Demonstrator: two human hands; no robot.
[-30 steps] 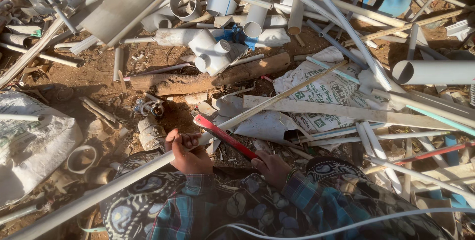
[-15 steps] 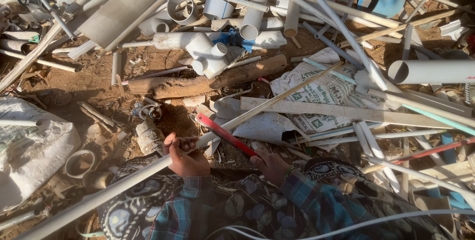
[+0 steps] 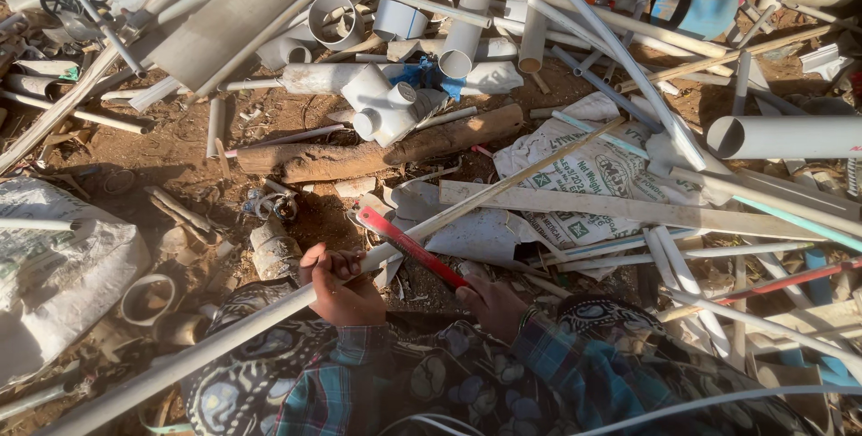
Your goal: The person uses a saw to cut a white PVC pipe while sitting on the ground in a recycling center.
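A white woven sack [image 3: 54, 265] slumps at the far left, its contents hidden. The left hand [image 3: 346, 288] has its grip closed tight round a long pale pipe [image 3: 224, 333] lying slantwise across the lap. The right hand [image 3: 494, 303] has its grip shut on a red-framed hacksaw [image 3: 411, 247], blade resting on the pipe just beside those fingers — I'd judge a slip could nick them. The short cut pipe [image 3: 779, 137] further right looks hollow.
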